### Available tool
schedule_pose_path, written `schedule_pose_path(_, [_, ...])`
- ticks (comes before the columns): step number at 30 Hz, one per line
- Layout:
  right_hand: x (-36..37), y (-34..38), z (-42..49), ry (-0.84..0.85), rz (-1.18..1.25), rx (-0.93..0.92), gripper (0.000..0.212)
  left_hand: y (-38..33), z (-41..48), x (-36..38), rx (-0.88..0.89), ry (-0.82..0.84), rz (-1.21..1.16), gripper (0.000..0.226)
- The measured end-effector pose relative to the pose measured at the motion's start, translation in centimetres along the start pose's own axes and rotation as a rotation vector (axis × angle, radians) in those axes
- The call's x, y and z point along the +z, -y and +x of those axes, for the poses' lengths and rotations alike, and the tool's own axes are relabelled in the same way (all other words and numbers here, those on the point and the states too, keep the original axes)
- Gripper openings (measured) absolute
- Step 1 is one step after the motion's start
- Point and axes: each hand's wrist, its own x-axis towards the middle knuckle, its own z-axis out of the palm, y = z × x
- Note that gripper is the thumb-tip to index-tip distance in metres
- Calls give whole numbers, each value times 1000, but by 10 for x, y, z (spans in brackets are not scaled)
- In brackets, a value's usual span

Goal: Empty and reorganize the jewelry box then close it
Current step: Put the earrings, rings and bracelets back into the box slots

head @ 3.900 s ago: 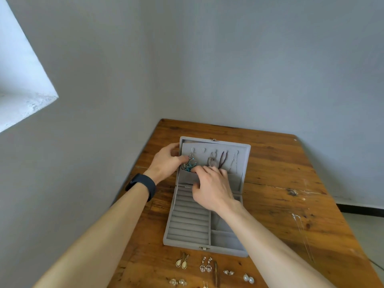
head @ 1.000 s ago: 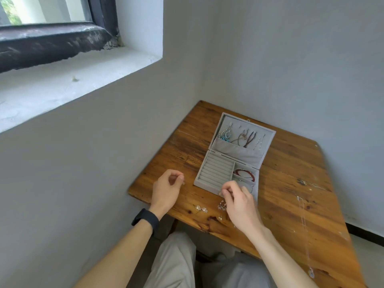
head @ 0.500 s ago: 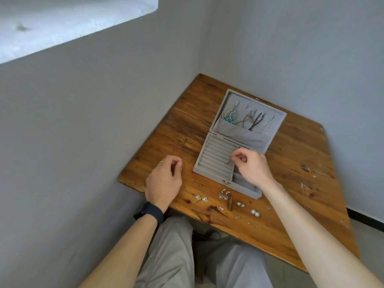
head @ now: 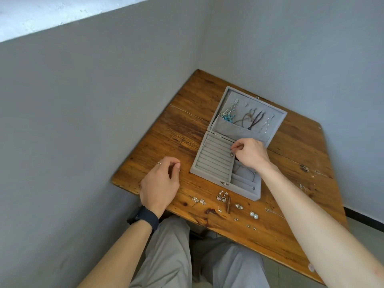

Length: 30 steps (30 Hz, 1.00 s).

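A ring over the box
The right hand pinched it; the left hand lay slack beside. Slipping, it could roll away.

matt grey velvety jewelry box; worn glossy wood table; shiny metal earrings.

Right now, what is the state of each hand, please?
Left hand: curled; whether it holds something cannot be told.
Right hand: pinches a small ring.

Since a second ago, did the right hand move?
Yes. The right hand moved from in front of the jewelry box to over its ring rows, toward the lid, pinching a small looped piece.
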Motion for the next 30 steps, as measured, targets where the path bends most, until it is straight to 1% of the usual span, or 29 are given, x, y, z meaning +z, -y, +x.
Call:
schedule_pose_path(4, [-2,5,4,-3,23,58,17,1,0,0,3,-4,5,8])
schedule_pose_path(8, [1,6,3,-88,82,81,13,1,0,1,15,2,14,9])
schedule_pose_path(13, [8,12,3,-139,71,154,17,2,1,0,14,1,23,9])
schedule_pose_path(16, [10,17,0,-177,45,157,21,0,1,-1,12,5,19,8])
schedule_pose_path(18, [10,15,-3,-174,84,157,21,0,0,-2,4,6,8,8])
schedule_pose_path(21, [4,2,-14,-195,181,143,18,2,-1,-2,2,18,-31,7])
schedule_pose_path(24, [-5,-16,-32,-288,235,129,14,3,0,-3,-10,27,-72,7])
schedule_pose_path(27, [-6,-45,-54,-397,268,119,8,1,6,-6,-53,71,-189,7])
schedule_pose_path(30, [4,-80,-68,-448,265,134,11,-14,14,-11,-26,156,-348,15])
